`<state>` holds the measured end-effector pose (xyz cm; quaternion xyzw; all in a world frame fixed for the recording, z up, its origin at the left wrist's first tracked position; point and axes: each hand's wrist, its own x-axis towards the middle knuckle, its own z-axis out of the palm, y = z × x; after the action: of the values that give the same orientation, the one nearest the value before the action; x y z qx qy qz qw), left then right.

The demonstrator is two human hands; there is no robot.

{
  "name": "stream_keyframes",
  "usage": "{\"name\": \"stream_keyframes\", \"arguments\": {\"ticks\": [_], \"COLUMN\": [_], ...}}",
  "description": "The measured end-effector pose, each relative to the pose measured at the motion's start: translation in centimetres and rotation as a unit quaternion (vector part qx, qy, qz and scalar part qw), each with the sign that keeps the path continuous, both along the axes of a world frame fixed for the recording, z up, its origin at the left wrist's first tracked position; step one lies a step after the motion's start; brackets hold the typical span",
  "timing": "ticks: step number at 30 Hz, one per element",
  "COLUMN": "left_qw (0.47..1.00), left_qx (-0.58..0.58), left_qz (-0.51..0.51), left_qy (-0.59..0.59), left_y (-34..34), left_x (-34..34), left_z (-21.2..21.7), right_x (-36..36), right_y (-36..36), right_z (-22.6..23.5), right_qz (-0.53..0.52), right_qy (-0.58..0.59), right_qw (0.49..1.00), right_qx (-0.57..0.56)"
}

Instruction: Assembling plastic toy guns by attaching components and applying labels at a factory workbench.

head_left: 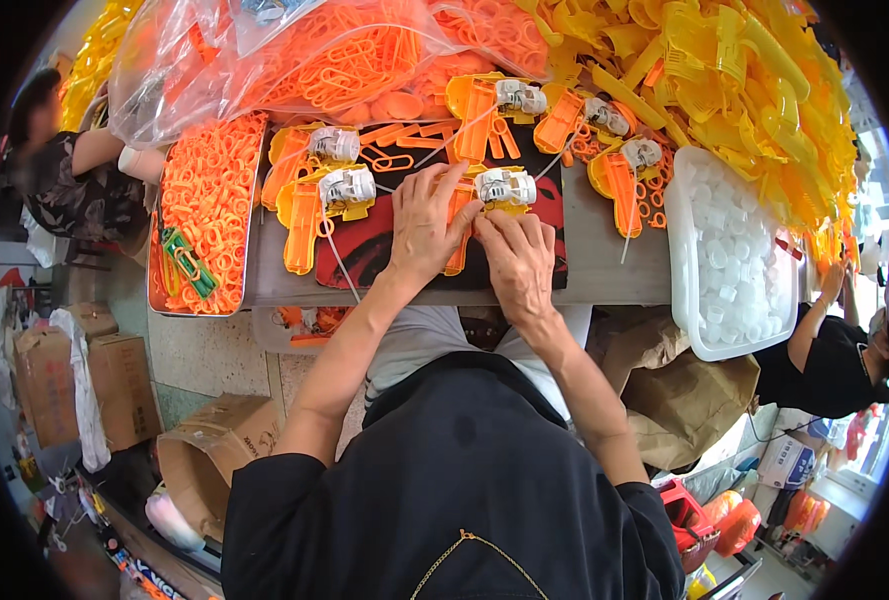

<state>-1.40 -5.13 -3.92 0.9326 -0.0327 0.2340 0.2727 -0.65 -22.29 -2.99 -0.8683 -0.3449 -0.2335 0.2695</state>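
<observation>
Both of my hands are at a half-built toy gun (505, 187), with a yellow shell, an orange handle and a white motor unit with thin wires. Around the orange handle curl the fingers and thumb of my left hand (424, 228). My right hand (519, 262) presses bent fingertips against the near side of the motor unit; its fingers partly hide the shell. The toy lies over a black and red mat (394, 265). Similar half-built toys lie to the left (304, 230), beyond my hands (477, 115) and to the right (621, 185).
At the left stands a tray (153, 265) of orange rings with a green tool (190, 262) on top. A white bin (744, 351) of translucent caps stands right. Yellow shells (744, 90) and bagged orange parts (364, 65) pile up behind. Other people (819, 360) sit at both sides.
</observation>
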Motion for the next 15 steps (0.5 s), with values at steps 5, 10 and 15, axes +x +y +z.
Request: {"name": "stream_keyframes", "arguments": {"ticks": [5,10,15], "left_qw": [0.994,0.992,0.993], "left_qx": [-0.089,-0.103,0.002], "left_qz": [-0.017,-0.054,-0.094], "left_qy": [0.058,0.042,0.066], "left_y": [0.6,1.0,3.9], "left_x": [0.9,2.0,2.7], "left_z": [0.4,-0.1,2.2], "right_x": [1.5,-3.4,-0.6], "right_y": [-1.5,2.4,0.9], "right_z": [1.1,-1.8,2.5], "right_qz": [0.106,-0.062,-0.024], "right_qy": [-0.033,-0.017,0.019], "right_qw": [0.991,0.994,0.999], "right_qx": [-0.080,-0.092,0.041]}}
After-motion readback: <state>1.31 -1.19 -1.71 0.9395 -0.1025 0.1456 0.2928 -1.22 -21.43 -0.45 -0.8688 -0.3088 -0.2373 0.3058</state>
